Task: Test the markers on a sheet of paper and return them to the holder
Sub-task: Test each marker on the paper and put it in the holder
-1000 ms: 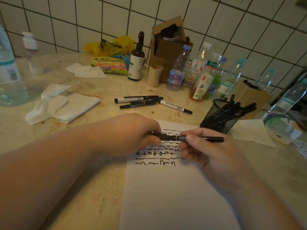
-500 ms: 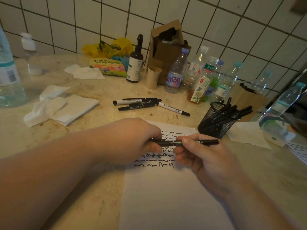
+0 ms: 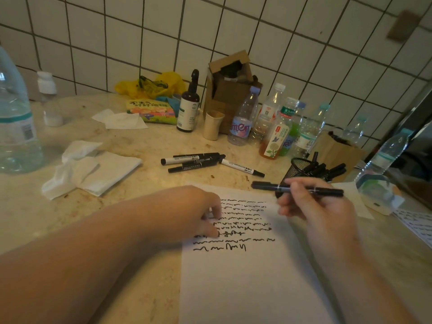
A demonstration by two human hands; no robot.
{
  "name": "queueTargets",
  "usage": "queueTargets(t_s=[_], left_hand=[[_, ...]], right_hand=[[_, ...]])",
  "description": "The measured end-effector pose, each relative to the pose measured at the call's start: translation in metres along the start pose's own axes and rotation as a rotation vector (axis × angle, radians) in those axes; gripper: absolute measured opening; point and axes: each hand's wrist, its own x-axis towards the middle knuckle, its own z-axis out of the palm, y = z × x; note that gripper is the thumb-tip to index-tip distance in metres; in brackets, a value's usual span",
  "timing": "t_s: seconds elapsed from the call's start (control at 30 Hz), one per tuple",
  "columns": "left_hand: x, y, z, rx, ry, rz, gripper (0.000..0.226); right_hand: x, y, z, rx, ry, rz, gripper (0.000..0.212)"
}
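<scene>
Head view is showing the right hand (image 3: 311, 206) grasping a black marker (image 3: 297, 188) level above the sheet of paper (image 3: 252, 284) lying on the counter (image 3: 145, 183), just before the mesh holder (image 3: 298, 168); the left hand (image 3: 198, 213) is resting curled fingertips on the sheet, holding nothing; four markers (image 3: 205, 161) are lying loose beyond.

Matt white paper (image 3: 252, 281) lies on a glossy, mottled stone countertop (image 3: 140, 183).

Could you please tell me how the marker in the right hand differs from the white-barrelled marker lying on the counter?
The held marker has a black barrel; the white-barrelled marker is pale with a black cap. The right hand grips the first above the paper; the second lies untouched on the counter. Both are slim and capped.
</scene>
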Motion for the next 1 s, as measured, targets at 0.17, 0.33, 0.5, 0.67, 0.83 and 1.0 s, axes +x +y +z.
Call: queueTargets(t_s=[0.17,0.33,0.5,0.67,0.83,1.0], left_hand=[[0.000,-0.003,-0.001,-0.027,-0.012,0.020,0.032],[0.001,-0.004,-0.002,-0.024,-0.009,0.018,0.032],[0.001,-0.005,-0.001,-0.040,0.002,0.023,0.031],[0.001,-0.005,-0.001,-0.048,0.009,0.025,0.033],[0.002,-0.002,-0.003,-0.061,-0.019,0.001,0.034],[0.002,0.001,-0.005,-0.022,-0.032,-0.003,0.034]], right_hand=[[0.019,-0.018,-0.022,-0.112,0.254,0.000,0.023],[0.043,-0.017,-0.032,-0.412,0.236,0.037,0.017],[0.067,-0.017,-0.030,-0.577,0.210,0.099,0.025],[0.056,-0.045,-0.006,-0.645,0.209,-0.135,0.034],[0.076,-0.021,0.044,-0.968,-0.186,-0.069,0.016],[0.113,0.022,0.072,-1.227,-0.319,0.017,0.030]])
